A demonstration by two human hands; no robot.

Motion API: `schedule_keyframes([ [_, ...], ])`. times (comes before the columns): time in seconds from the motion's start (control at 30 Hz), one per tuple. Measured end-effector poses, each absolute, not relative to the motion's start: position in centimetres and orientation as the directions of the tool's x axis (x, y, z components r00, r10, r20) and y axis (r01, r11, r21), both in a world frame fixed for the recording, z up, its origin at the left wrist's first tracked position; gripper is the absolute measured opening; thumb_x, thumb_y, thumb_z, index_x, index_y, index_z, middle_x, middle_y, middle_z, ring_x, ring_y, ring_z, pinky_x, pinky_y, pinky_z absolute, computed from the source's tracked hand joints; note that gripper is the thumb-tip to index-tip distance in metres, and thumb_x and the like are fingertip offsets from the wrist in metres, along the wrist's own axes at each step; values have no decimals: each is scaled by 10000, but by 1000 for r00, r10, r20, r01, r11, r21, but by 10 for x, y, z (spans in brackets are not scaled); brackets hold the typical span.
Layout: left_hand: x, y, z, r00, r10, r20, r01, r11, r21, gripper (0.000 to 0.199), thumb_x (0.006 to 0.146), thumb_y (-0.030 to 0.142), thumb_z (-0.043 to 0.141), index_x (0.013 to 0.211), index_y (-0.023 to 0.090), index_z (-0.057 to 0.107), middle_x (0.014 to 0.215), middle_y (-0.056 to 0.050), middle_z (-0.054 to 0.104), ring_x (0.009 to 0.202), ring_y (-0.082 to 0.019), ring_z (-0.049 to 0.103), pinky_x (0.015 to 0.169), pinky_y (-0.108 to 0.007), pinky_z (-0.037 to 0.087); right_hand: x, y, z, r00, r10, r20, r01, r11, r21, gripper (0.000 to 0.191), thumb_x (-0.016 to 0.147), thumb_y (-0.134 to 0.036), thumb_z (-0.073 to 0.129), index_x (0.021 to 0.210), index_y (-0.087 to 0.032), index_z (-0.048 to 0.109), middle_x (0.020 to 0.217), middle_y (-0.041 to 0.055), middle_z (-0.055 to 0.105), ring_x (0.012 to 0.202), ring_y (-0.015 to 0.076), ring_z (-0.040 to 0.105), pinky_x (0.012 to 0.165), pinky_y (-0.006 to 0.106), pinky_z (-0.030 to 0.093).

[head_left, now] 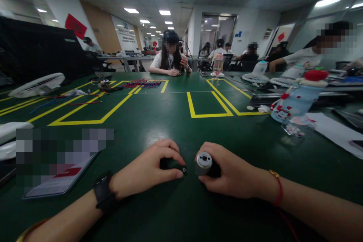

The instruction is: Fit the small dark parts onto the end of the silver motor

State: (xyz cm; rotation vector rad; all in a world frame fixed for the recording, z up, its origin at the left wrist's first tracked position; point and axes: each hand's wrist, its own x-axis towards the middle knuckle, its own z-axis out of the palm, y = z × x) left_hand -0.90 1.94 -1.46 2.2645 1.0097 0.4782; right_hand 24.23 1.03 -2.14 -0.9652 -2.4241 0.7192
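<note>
My right hand (224, 170) is wrapped round a silver cylindrical motor (203, 162), which stands nearly upright. Its round top face shows a dark centre and small holes. Just to the left, my left hand (161, 166) pinches a tiny dark round part (184, 170) with a pale ring in its middle, between thumb and fingertip. A narrow gap of table separates this part from the motor. The motor's lower end is partly hidden by my right fingers and thumb.
A phone (61, 189) lies at the left, near a white object (13, 132). A blue bottle (297, 98) with a red lid stands at the right beside white paper (334, 132). Coloured wires (144, 84) lie farther back. A person (170, 56) sits across the green table (147, 121).
</note>
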Motion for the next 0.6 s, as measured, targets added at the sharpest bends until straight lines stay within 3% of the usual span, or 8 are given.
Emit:
schedule_keyframes([
  [0.13,-8,21,-14,643,761,81,533,-521,666,62,863,272,678,891,246,727,1055,-15,599,1020,-196,570,920,-331,437,241,10,-22,-662,719,211,495,632,-597,263,720,-172,679,951,-190,554,929,27,569,783,172,501,710,309,411],
  [0.33,-8,18,-13,644,761,75,536,-519,665,144,819,281,724,961,260,713,1076,-15,597,1035,-206,566,923,-348,440,239,10,-23,-657,719,228,507,645,-572,267,718,-184,688,950,-191,557,926,29,574,787,177,495,731,321,408],
  [0.6,-5,21,-14,631,768,109,508,-515,690,72,868,268,676,914,255,730,1037,-8,611,987,-185,585,893,-327,451,239,8,-21,-659,719,221,517,646,-561,270,714,-183,688,951,-188,558,919,29,578,786,177,499,733,321,404],
])
